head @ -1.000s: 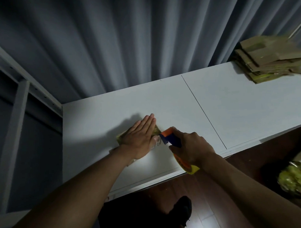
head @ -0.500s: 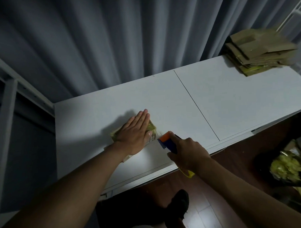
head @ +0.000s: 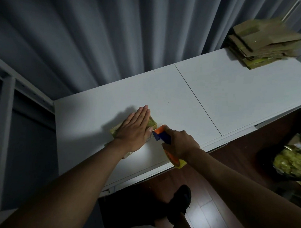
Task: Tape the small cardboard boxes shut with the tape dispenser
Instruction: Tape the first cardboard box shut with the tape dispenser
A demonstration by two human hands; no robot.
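A small cardboard box (head: 152, 123) lies on the white table (head: 180, 98), mostly hidden under my left hand (head: 135, 129), which presses flat on its top with fingers together. My right hand (head: 180, 144) grips the handle of an orange, blue and yellow tape dispenser (head: 162, 134). The dispenser's head touches the box's right edge, close to my left thumb.
A stack of flattened cardboard boxes (head: 263, 45) sits at the table's far right corner. Grey curtains hang behind the table. A white metal frame (head: 4, 97) stands at the left. On the dark wood floor are my shoe (head: 181, 197) and a bag of yellow-green material (head: 292, 164) at the right.
The dispenser head has stayed against the box's right side with only slight shifts; my left hand keeps pressing the box. The camera view drifted a little.
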